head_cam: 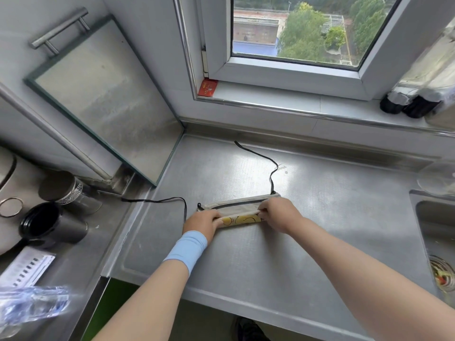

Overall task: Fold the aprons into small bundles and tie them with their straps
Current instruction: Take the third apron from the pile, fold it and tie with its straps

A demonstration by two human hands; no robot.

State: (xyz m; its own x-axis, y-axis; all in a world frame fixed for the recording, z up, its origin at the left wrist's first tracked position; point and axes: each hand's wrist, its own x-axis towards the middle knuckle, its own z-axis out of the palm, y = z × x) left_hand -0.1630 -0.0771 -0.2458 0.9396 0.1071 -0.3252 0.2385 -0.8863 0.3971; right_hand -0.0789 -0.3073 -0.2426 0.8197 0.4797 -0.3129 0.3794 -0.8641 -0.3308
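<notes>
Under the window (295, 33), a table (270, 254) is carrying the apron (240, 205), folded into a narrow strip lying left to right. The left hand (203, 223) and right hand (279, 214) are gripping its ends, fingers (263, 210) curled on the near fold, while the left strap (160, 200) is trailing leftward and the right strap (261, 155) toward the window.

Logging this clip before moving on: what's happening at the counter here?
A person is folding an apron on the steel counter. It is already a narrow strip; the left hand and right hand grip its two ends. Its black straps lie loose and untied: the left strap trails leftward, the rear strap toward the window.
</notes>
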